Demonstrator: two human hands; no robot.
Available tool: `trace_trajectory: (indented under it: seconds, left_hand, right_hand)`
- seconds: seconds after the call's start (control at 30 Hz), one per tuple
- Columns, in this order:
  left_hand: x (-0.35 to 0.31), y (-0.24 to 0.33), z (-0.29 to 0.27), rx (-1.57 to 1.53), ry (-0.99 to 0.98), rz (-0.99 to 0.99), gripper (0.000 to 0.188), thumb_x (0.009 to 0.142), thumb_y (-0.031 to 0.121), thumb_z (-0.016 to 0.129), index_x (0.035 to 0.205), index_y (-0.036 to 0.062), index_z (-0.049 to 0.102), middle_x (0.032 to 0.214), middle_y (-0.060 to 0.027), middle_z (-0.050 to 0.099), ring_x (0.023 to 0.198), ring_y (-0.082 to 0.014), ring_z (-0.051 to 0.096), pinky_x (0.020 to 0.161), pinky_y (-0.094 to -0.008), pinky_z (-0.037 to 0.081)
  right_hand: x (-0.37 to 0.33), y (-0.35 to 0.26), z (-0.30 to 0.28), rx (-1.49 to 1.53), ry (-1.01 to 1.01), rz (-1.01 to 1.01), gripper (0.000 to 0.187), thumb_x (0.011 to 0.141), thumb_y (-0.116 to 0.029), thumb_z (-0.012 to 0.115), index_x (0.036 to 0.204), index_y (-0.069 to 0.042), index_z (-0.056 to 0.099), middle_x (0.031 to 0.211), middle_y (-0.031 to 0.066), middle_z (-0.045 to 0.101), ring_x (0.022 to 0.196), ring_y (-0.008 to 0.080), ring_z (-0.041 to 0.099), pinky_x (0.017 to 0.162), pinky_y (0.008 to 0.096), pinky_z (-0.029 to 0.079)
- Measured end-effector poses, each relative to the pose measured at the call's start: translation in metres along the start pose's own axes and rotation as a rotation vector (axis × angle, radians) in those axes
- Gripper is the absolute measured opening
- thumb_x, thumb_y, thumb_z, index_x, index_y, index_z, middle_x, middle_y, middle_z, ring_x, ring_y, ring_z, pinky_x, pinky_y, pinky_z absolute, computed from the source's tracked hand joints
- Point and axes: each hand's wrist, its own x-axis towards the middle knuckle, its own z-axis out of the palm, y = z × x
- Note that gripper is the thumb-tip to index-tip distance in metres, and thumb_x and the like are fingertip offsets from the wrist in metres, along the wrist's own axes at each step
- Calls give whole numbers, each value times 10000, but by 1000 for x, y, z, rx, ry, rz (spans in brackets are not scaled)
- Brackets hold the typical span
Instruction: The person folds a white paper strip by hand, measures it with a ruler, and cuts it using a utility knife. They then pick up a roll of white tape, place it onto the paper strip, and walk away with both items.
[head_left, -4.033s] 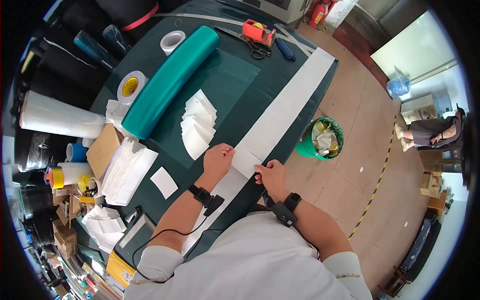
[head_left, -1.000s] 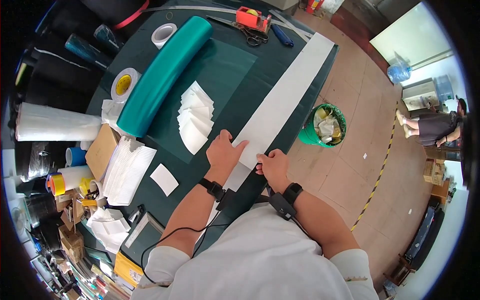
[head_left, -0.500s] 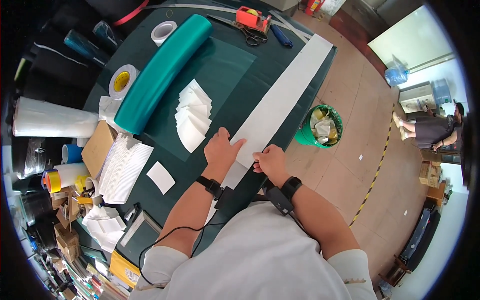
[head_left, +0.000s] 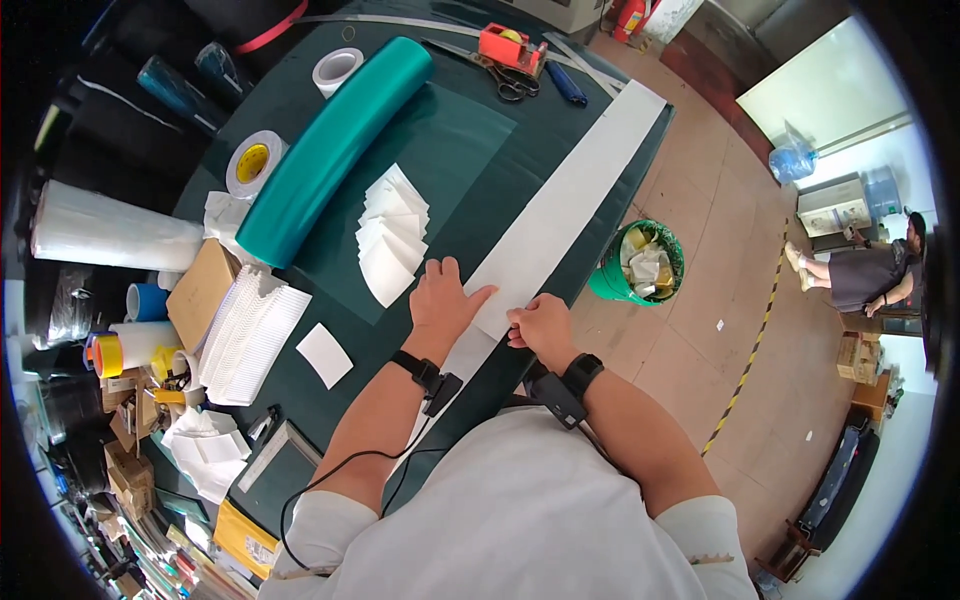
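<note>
A long white strip [head_left: 560, 205] of sheet material lies along the right side of the dark green table [head_left: 520, 140]. My left hand [head_left: 443, 300] rests flat on the strip's near part, fingers spread. My right hand [head_left: 540, 325] is closed at the strip's right edge beside it; what it grips is hidden by the fingers. A fanned row of small white cut pieces [head_left: 390, 235] lies just left of my left hand. One single white square [head_left: 325, 355] lies further left.
A teal roll [head_left: 335, 150], tape rolls [head_left: 250, 160], a clear film roll [head_left: 110, 230], stacked white sheets [head_left: 250, 335] and a cardboard piece [head_left: 200, 295] crowd the left. Scissors [head_left: 505, 80] and an orange tape dispenser [head_left: 510, 45] sit at the far end. A green waste bin [head_left: 640, 265] stands on the floor; a person sits far right.
Both hands have shifted slightly along the strip's near part; my left hand stays flat on it and my right hand stays closed at its edge.
</note>
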Motion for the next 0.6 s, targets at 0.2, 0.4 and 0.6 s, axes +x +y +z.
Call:
trace_trajectory:
  seconds: [0.2, 0.4, 0.6]
  left_hand:
    - [2, -51, 9, -290, 124, 86, 573, 850, 461, 737, 1170, 29, 539, 1172, -169, 611, 981, -350, 639, 843, -442, 518]
    - [-35, -15, -28, -112, -198, 632, 893, 862, 618, 631, 1490, 39, 371, 1543, -212, 362, 1423, -381, 339, 1191, -455, 246]
    - [-42, -11, -16, 56, -379, 688, 1072, 830, 806, 475, 1575, 66, 258, 1633, -186, 217, 1529, -353, 132, 1251, -443, 73]
  right_hand:
    - [5, 4, -1, 1, -4, -18, 169, 823, -20, 688, 819, 39, 530, 730, 132, 653, 598, 210, 698, 502, 342, 612]
    - [1, 5, 1, -23, 7, -38, 175, 828, -34, 689, 813, 37, 530, 716, 134, 656, 589, 207, 697, 499, 341, 607]
    - [-1, 3, -1, -115, 6, -81, 194, 847, -85, 690, 834, 57, 559, 688, 132, 672, 568, 205, 703, 505, 337, 597]
